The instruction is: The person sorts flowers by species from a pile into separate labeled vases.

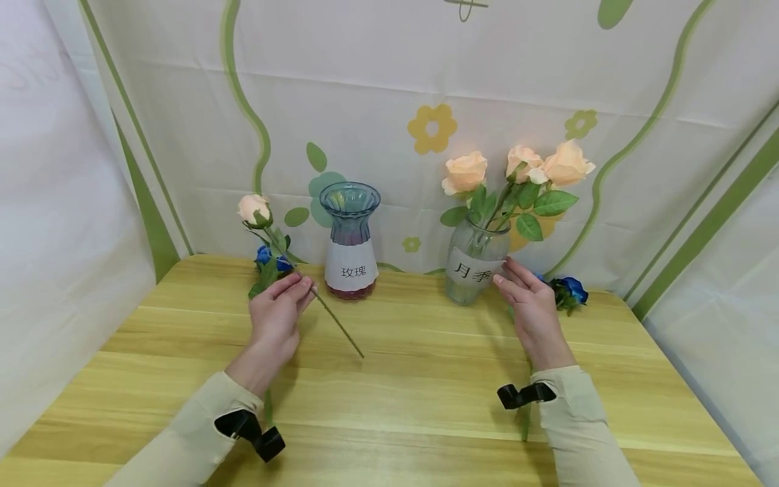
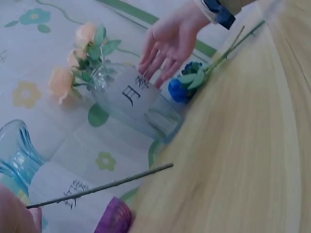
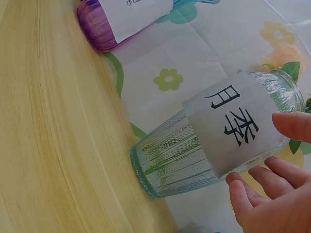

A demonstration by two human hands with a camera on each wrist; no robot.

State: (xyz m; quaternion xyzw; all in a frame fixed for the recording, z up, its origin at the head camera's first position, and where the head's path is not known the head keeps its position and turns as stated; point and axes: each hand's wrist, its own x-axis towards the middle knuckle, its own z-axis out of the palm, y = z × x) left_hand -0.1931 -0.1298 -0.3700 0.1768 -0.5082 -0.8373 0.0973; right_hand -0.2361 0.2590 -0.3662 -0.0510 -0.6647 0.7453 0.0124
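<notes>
My left hand (image 1: 281, 312) pinches the thin stem of a pale peach rose (image 1: 254, 210); its bloom points up and left, and the bare stem end (image 2: 121, 182) slants down to the right. Just right of it stands a blue-to-purple glass vase (image 1: 351, 237) with a white paper label. My right hand (image 1: 535, 311) is at the right side of a clear ribbed glass vase (image 3: 180, 150), its fingers loosely bent and spread; whether the fingertips touch the glass, I cannot tell. Several open peach roses (image 1: 465, 172) stand in that labelled clear vase.
Blue roses (image 1: 572, 291) lie on the wooden table (image 1: 389, 406) beyond my right hand, their stems running toward me. More blue roses (image 1: 265, 257) lie behind my left hand. A white patterned cloth (image 1: 365, 122) hangs close behind the vases.
</notes>
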